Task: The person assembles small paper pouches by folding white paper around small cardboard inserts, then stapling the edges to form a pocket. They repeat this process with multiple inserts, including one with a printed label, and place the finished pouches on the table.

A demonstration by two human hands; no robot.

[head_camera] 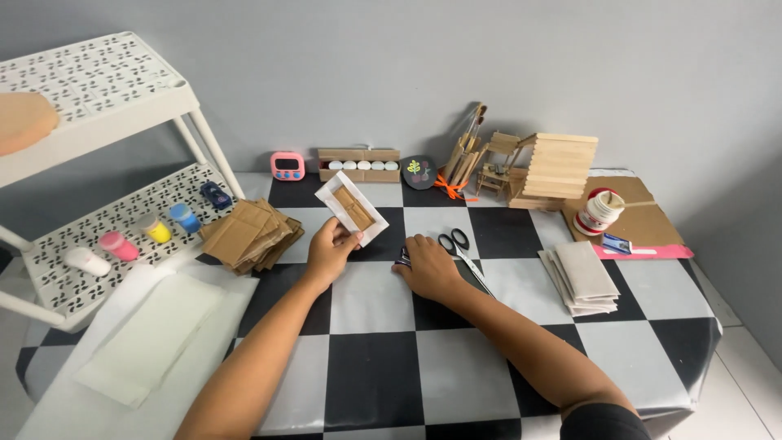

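Left hand (330, 248) has its grip pinched on a small white-framed cardboard panel (352, 209), lifted off the checkered worktop (375, 383) and tilted, sitting at about 11 o'clock from the middle of the worktop. The thumb covers its lower corner, so that bit is hidden. Right hand (428, 267) is flat, palm down, just at 3 o'clock from the left one, resting on something dark near the scissors (458, 248). Can't tell whether its grip is closed on anything, the fingers hide it. The scissor blades run under the hand's edge, hard to follow. Stack of cardboard pieces (251, 234) at 9 o'clock of the panel, folded grey sheets (582, 277) out at 3 o'clock. The white rack (98, 114) is cut off by the left edge.
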